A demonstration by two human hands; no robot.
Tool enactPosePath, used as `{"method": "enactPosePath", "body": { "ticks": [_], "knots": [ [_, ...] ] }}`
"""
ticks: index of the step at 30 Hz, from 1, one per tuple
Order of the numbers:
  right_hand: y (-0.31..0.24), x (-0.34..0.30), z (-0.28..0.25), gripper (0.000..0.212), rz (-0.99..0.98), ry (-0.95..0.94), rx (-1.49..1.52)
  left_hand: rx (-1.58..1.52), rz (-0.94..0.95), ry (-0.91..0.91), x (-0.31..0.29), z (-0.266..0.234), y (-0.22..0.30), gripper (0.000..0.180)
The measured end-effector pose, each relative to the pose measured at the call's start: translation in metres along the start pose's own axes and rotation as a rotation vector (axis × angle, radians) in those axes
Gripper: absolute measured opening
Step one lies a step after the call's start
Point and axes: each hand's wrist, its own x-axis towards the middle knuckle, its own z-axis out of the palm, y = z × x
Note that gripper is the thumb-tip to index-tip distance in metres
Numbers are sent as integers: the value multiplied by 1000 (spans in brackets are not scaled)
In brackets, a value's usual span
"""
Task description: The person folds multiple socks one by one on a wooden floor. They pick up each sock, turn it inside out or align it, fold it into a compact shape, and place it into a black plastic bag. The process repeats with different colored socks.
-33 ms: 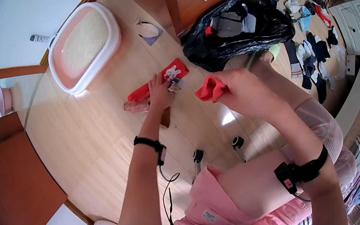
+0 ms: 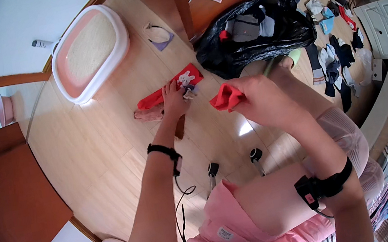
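the right hand (image 2: pixel 268 101) is grasping a crumpled red cloth (image 2: pixel 227 97), closing around its near end and holding it above the pale wooden floor (image 2: pixel 103 162). the cloth's open folds are pointing toward the left hand (image 2: pixel 175 98). that hand is reaching down with its fingers spread, touching a long red fabric piece (image 2: pixel 152 99) that is lying on the floor and showing a white rabbit figure at its far end; whether the fingers are gripping it, one cannot tell. a small grey bundle (image 2: pixel 189 91) is sitting just beside the left fingertips. a pink cloth (image 2: pixel 149 114) is lying along the near side of the red piece, and a brown item (image 2: pixel 181 128) is partly hiding under the left wrist.

beyond the right hand, a black plastic bag (image 2: pixel 245 56) is standing wide open, holding grey and other clothes. to its right, many dark and pale socks (image 2: pixel 332 64) are spreading over the floor near a white cabinet (image 2: pixel 386 30). to the far left, a white-rimmed pink tub (image 2: pixel 122 38) is holding pale grains, and a cream and lilac loop (image 2: pixel 159 34) is lying between tub and bag. black straps (image 2: pixel 324 185) are circling both forearms.
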Motion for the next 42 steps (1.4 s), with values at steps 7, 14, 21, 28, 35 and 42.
{"method": "enactPosePath", "body": {
  "ticks": [7, 14, 21, 28, 35, 42],
  "knots": [
    [13, -4, -22, 27, 77, 86, -82, -415, -440, -177, 78, 7, -1, 43],
    [23, -5, -22, 17, 15, 146, -201, -172, -222, -195, 185, -7, -36, 67],
    [15, -12, -36, 13, 49, 119, -377, -17, -235, -374, 225, 31, -63, 56],
    [19, -18, -42, 12, 116, 64, -373, -86, -246, -421, 236, 39, -66, 46],
    [11, -18, -45, 11, 60, 80, -373, -68, -302, -34, 202, 58, -84, 34],
    [12, -23, -38, 9, 109, 74, -401, 95, -366, -173, 229, 79, -80, 36]
  ]
}}
